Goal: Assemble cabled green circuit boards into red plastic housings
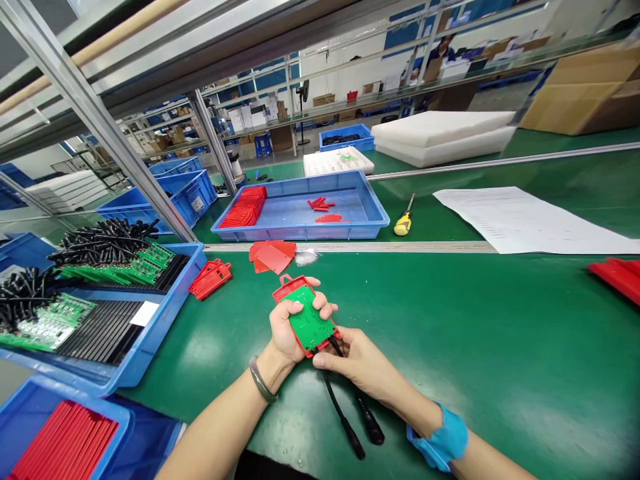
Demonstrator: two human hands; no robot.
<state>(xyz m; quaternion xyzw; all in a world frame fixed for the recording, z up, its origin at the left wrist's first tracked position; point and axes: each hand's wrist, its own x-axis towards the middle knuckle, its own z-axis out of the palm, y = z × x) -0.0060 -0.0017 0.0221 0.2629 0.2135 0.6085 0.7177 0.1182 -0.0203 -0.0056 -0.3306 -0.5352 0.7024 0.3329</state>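
My left hand (pixel 293 327) is wrapped round a red plastic case (pixel 290 287) with a green circuit board (pixel 309 320) lying in it, the thumb resting on the board. At the case's lower end, my right hand (pixel 353 360) pinches a black cable (pixel 336 345) where it meets the board. Two black cable ends (pixel 370 423) hang down toward the bench. Just beyond the case lie several flat red plates (pixel 273 256) and a small clear plastic bag (pixel 307 257). To their left are red case parts (pixel 210 279).
At left, a blue tray (pixel 165 320) holds green boards with black cables (pixel 107 257). A blue bin with red parts (pixel 65 443) sits below it. Ahead, a shallow blue tray (pixel 300 233) contains red pieces. A yellow screwdriver (pixel 404 220) and a paper sheet (pixel 530 220) lie right of it.
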